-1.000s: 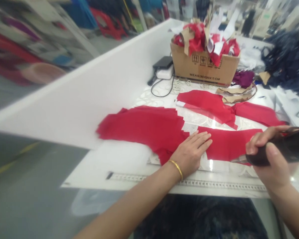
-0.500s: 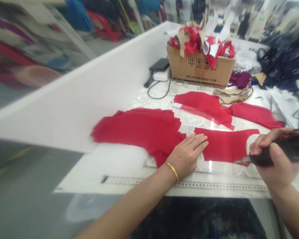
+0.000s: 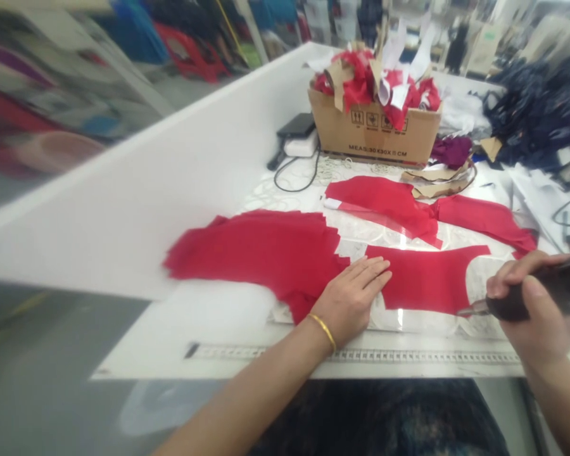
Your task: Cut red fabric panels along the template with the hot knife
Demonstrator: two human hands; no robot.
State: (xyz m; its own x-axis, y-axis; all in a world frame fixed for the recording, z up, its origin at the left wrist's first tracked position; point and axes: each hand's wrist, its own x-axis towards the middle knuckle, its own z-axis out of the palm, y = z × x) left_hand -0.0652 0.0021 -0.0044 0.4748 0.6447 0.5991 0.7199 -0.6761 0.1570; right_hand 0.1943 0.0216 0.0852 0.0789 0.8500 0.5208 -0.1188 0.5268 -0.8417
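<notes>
My left hand (image 3: 354,301) lies flat with its fingers stretched out over the left end of a red fabric piece (image 3: 425,278) on the table. A layered stack of red fabric pieces (image 3: 256,247) spreads to the left of that hand, close against it. In my right hand (image 3: 534,304) is a black handheld tool (image 3: 553,288) with a narrow metal tip (image 3: 474,309). The tip points left and is at the lower right corner of the red fabric piece; whether it touches the cloth I cannot tell. The tool's rear end runs out of view.
Behind lie more red fabric pieces (image 3: 380,206) and a cardboard box (image 3: 375,133) heaped with scraps. A black device with a cable (image 3: 297,126) sits by the white side panel (image 3: 123,183). A measuring tape (image 3: 408,356) runs along the front edge. Dark cloth (image 3: 541,114) is piled at right.
My right hand has moved the tool slightly to the right, its tip drawn back toward the fabric's corner. My left hand stays on the cloth. The whole view has shifted a little.
</notes>
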